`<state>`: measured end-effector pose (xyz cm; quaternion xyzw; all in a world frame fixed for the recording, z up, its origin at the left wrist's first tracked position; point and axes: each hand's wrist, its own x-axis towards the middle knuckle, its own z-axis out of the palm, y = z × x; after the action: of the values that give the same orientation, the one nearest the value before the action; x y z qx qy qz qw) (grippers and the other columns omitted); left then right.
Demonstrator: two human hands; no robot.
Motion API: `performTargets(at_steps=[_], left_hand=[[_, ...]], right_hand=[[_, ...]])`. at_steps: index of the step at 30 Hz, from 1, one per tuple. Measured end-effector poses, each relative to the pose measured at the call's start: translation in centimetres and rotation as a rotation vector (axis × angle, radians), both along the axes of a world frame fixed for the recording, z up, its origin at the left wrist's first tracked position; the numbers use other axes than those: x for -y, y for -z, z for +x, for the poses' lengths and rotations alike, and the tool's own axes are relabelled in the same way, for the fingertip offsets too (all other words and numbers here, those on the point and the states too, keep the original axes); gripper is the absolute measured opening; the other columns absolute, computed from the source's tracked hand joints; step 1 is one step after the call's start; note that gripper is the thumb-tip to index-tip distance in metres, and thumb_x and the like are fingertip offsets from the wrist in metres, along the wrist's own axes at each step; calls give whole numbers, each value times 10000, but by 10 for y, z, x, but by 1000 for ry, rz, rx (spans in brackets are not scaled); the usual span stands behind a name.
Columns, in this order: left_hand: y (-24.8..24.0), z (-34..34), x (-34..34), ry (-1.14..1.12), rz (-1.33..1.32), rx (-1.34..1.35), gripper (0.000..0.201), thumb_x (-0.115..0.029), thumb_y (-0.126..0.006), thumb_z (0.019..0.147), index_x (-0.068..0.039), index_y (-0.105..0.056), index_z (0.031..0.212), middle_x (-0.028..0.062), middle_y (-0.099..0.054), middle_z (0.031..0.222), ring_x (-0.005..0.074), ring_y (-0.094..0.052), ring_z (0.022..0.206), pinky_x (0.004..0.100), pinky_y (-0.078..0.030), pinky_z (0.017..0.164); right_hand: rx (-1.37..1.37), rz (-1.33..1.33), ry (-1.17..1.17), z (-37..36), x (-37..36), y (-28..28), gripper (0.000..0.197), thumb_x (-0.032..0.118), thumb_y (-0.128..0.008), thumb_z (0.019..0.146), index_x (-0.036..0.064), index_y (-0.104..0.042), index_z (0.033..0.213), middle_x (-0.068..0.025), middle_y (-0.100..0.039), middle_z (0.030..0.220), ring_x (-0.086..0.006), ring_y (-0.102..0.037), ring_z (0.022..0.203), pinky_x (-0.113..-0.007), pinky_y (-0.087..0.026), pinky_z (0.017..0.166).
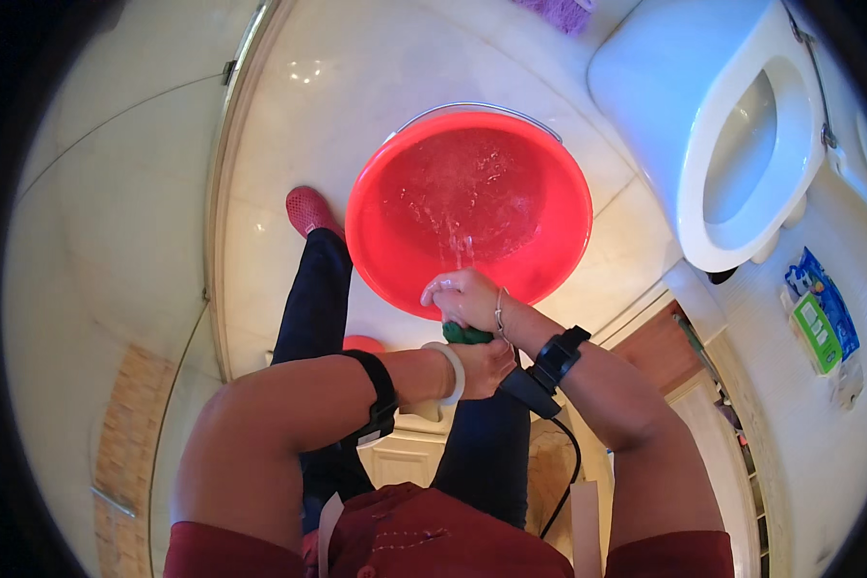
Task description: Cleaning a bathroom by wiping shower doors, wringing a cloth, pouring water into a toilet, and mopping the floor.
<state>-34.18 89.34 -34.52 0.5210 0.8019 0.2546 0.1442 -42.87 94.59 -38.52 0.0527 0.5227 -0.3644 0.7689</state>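
Note:
My left hand (pixel 487 368), with a white bangle at its wrist, is closed round a dark green bunched thing that looks like a wet cloth (pixel 465 334). Just above it, my right hand (pixel 465 297) is curled over the cloth's other end, at the near rim of a red bucket (pixel 358 241). The right hand's skin glistens wet. Thin streams of water fall from there into the bucket, whose water (pixel 453 183) is rippled and splashing. Most of the cloth is hidden inside my hands.
A white toilet (pixel 636 106) stands at the right, its bowl facing up. A blue and green packet (pixel 824 318) lies beyond it on a pale surface. A glass panel (pixel 116 241) edges the left side. My foot in a red shoe (pixel 310 210) is beside the bucket.

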Motion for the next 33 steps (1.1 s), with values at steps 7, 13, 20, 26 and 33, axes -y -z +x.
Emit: performTargets(at_steps=[7,13,20,26,33], left_hand=[[36,43,-37,-278,57,213,295,-195,-478,774,-83,-518,1044,93,-558,920,252,-499,918,323,-357,872],[94,67,-88,-189,-55,758,320,-207,-477,768,-81,-539,1056,125,-509,1121,234,-487,1049,359,-371,907],[107,63,-87,-123,-178,900,340,-206,-491,756,-90,-541,1072,125,-494,1189,225,-487,1089,371,-380,914],[85,44,-60,-94,-309,819,363,-199,-515,740,-105,-535,1090,108,-498,1191,220,-493,1082,372,-387,908],[-23,-6,39,-110,-509,748,471,-159,-579,679,-150,-505,1144,77,-491,1206,220,-497,1079,371,-398,893]], right_hand=[[-115,-15,-34,10,1,10,184,60,-429,786,11,-599,835,-46,-552,603,-103,-531,511,-244,-435,493],[-161,7,-50,17,0,15,203,71,-425,785,12,-603,863,-64,-569,636,-122,-542,538,-267,-453,533],[-281,42,-143,22,1,22,190,94,-449,777,40,-620,838,-103,-592,714,-205,-570,668,-318,-458,636],[-472,-51,-252,32,-2,32,198,101,-448,791,56,-598,912,-136,-607,741,-228,-592,687,-343,-470,667],[-1128,15,125,1,9,-26,390,93,-504,744,76,-479,1133,-139,-579,984,-265,-557,919,-344,-444,806]])
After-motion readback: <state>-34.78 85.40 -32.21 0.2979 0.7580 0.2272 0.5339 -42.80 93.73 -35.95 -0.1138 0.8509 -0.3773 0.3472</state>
